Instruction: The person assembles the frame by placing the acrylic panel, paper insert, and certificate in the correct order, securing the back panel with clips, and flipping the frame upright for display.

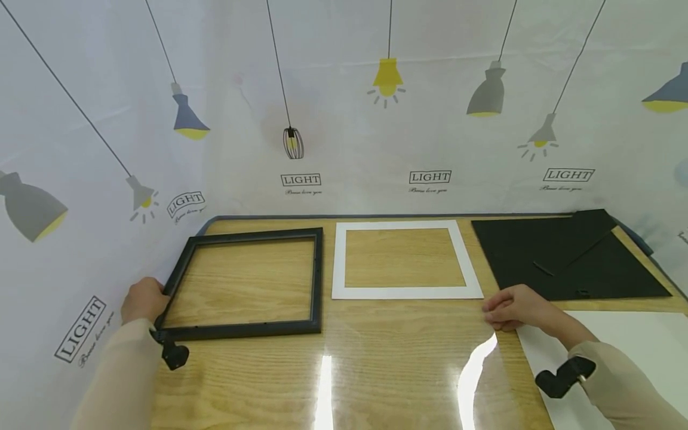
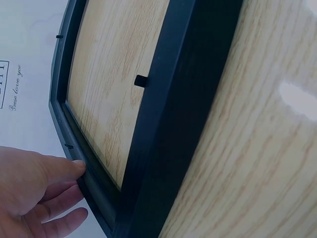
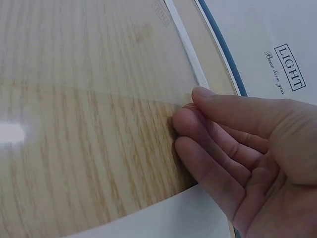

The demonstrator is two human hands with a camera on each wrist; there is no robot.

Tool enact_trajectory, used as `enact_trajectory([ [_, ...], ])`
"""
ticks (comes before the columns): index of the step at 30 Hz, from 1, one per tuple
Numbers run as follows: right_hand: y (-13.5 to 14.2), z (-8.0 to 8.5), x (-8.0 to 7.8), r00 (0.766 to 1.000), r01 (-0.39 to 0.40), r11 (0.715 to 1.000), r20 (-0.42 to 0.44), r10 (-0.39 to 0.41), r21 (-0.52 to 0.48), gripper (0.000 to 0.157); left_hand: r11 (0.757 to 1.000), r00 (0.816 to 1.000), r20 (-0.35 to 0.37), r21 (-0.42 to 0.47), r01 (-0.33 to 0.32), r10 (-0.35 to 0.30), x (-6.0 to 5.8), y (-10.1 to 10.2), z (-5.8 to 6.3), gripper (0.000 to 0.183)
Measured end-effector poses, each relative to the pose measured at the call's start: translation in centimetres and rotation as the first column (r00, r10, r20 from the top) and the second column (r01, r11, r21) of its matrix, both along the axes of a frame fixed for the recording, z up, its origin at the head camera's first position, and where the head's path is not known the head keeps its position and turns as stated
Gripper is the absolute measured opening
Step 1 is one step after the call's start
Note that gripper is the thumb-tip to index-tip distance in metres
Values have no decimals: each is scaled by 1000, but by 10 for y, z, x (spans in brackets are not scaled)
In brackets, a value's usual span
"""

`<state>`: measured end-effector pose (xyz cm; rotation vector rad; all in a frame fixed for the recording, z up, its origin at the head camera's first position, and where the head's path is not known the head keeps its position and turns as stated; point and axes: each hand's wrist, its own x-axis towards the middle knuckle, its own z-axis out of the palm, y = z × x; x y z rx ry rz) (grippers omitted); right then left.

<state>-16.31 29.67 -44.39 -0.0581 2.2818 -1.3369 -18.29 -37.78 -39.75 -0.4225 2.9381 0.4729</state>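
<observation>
My left hand point(image 1: 144, 300) was on the far-left side of a black rectangular picture frame point(image 1: 318, 280), thumb on the rail and fingers bent loosely by the outer edge, so just a light pinch, barely any gap. The frame sat at the left of the light wood-grain table point(image 1: 242, 382), with little black tabs point(image 2: 141, 80) poking from its rails. Couldn't tell if that side was raised at all.

My right hand point(image 1: 518, 307) had thumb and forefinger closed together on the edge of a clear, shiny plastic-looking sheet point(image 1: 408, 370), other fingers curled in under. That sheet spread across the near middle of the table, bright glare streaks on it; no idea how much of it touched the wood. Those fingertips were just beside the near right corner of a white rectangular mat with a cut-out window point(image 1: 340, 263). Right of that was a flat black backing board point(image 1: 516, 242), and nearer me, partly under my forearm, a plain white rectangular sheet point(image 1: 634, 340).
</observation>
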Motion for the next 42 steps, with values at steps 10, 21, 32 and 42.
enact_trajectory([
  [10, 4, 3, 0, 997, -50, 994, 60, 56, -97, 28, 1000, 1000, -2, -2, 3, -3, 2, 2, 1, 27],
  [21, 9, 4, 3, 993, -65, 979, 83, 82, -191, 27, 1000, 1000, 6, 6, -8, 8, 2, 3, 3, 28],
  [32, 9, 6, 3, 999, 31, 986, 46, -23, -165, 43, 1000, 1000, 3, 0, -18, 18, 2, 4, 1, 28],
  [42, 10, 8, 5, 996, 90, 975, 39, -84, -202, 48, 1000, 1000, -4, 3, -21, 21, 2, 3, 0, 27],
])
